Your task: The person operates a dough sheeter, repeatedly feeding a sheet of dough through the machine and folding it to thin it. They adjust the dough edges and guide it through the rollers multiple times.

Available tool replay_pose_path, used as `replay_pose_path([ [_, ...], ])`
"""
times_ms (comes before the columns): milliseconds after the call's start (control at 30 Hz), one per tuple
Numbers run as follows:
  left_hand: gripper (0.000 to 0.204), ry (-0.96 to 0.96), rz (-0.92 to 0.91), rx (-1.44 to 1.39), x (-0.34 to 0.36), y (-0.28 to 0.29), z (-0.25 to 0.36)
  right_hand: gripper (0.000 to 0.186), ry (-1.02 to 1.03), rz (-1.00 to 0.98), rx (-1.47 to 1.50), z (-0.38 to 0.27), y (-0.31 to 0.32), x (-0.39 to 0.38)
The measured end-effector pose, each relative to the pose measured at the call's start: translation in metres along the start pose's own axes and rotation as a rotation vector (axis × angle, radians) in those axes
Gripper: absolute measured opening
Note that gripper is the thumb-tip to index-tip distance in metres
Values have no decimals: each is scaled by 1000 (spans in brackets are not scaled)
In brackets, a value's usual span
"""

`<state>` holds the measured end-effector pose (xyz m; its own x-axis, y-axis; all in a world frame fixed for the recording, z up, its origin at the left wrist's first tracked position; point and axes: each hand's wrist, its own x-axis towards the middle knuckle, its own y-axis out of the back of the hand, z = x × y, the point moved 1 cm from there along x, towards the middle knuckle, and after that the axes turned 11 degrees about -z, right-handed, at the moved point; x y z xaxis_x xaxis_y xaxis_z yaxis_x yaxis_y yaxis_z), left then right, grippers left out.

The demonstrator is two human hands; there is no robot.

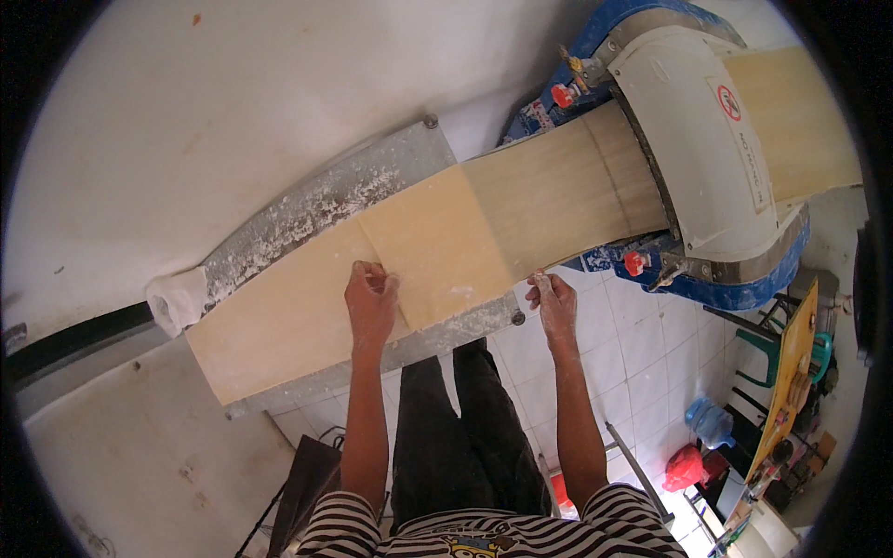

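Left hand [372,302] rests curled on the dough sheet [437,251], which lies along the floured tray [326,200] feeding the roller machine [698,149]; right hand [555,302] pinches the sheet's near edge

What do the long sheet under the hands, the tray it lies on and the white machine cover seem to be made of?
The dough sheet looks like soft rolled dough: pale yellow, matte, with a folded layer by the left hand.
The tray seems bare metal: grey, dull, flour-dusted, with a bolt at its corner.
The roller cover is smooth glossy white, probably painted metal or plastic; I cannot tell which.
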<state>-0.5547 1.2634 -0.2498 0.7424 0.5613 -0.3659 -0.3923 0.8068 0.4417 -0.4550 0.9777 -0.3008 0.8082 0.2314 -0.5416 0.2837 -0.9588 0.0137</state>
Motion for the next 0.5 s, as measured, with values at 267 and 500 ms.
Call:
replay_pose_path([
  [267, 17, -210, -97, 112, 3, 7, -11, 18, 20, -20, 80, -5, -10, -7],
  [500, 24, -143, -157, 159, -7, 7, -12, 26, 8, -86, 233, -9, -11, -10],
])
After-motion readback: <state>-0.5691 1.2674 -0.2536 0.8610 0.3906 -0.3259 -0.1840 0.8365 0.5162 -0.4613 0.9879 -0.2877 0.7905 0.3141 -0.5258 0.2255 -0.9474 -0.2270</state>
